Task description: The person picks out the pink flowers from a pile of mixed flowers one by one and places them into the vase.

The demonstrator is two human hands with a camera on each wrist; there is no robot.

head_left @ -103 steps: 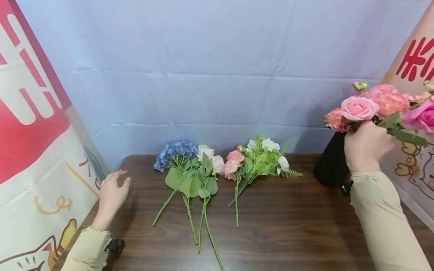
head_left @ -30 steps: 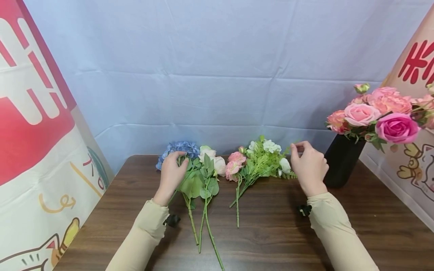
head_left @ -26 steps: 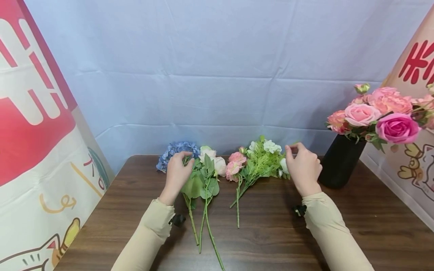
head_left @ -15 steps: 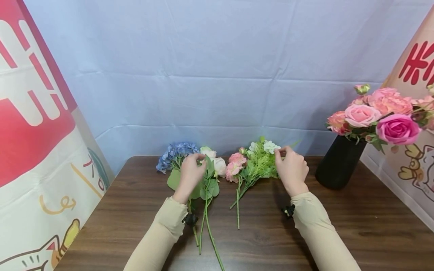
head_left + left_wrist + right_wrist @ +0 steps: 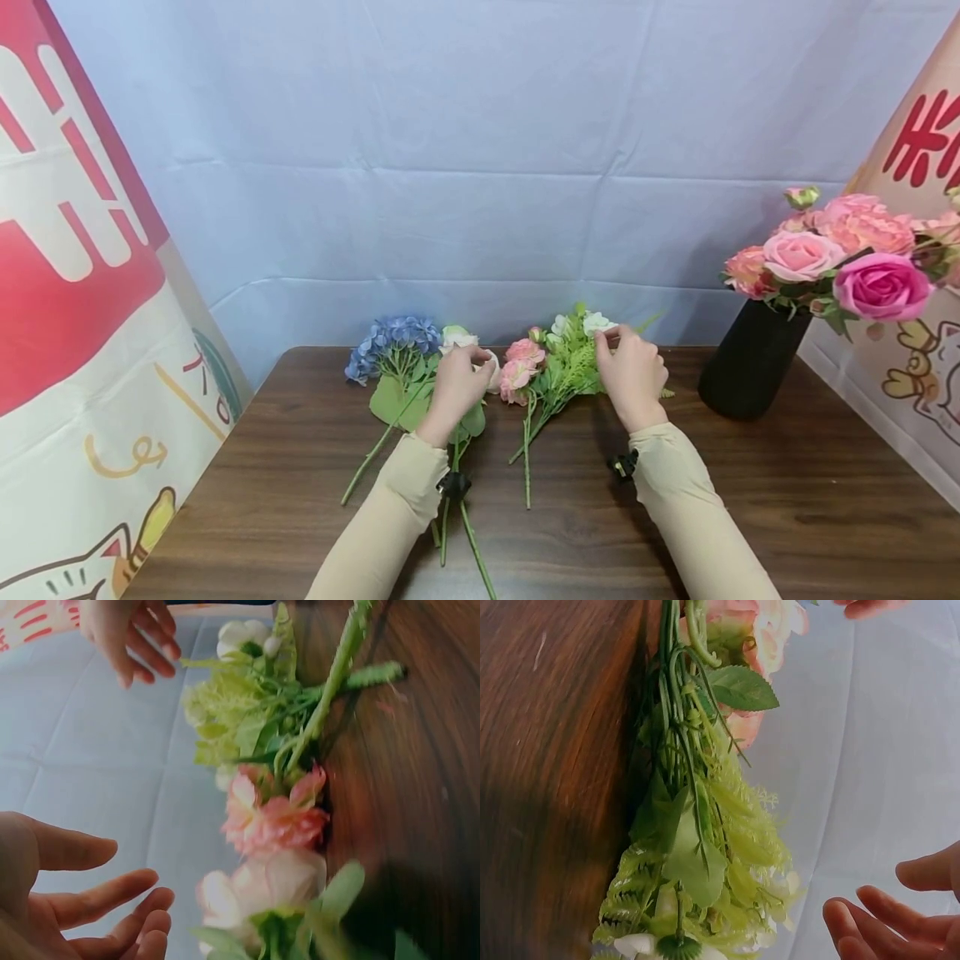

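My left hand [image 5: 459, 385] hovers over the cream-white flowers [image 5: 457, 336] with its fingers relaxed and nothing in them. In the left wrist view a gap shows between its thumb and fingertips, above a pale bloom [image 5: 262, 889]. My right hand [image 5: 633, 377] hangs with loose fingers over the green spray with white blossoms [image 5: 562, 367]. The right wrist view shows those fingers apart from the leaves [image 5: 697, 855]. Between the hands lie pink flowers [image 5: 521, 367] on a short stem. A blue hydrangea [image 5: 393, 342] lies left of my left hand.
A black vase [image 5: 742, 362] full of pink and magenta flowers [image 5: 840, 250] stands at the right rear of the brown wooden table [image 5: 750, 508]. Several green stems point toward the front edge. A pale blue cloth [image 5: 480, 167] hangs behind, with printed bags at both sides.
The right hand has let go of the flowers at the vase and come left over the green spray. The left hand has moved right, past the hydrangea, to the cream-white flowers.
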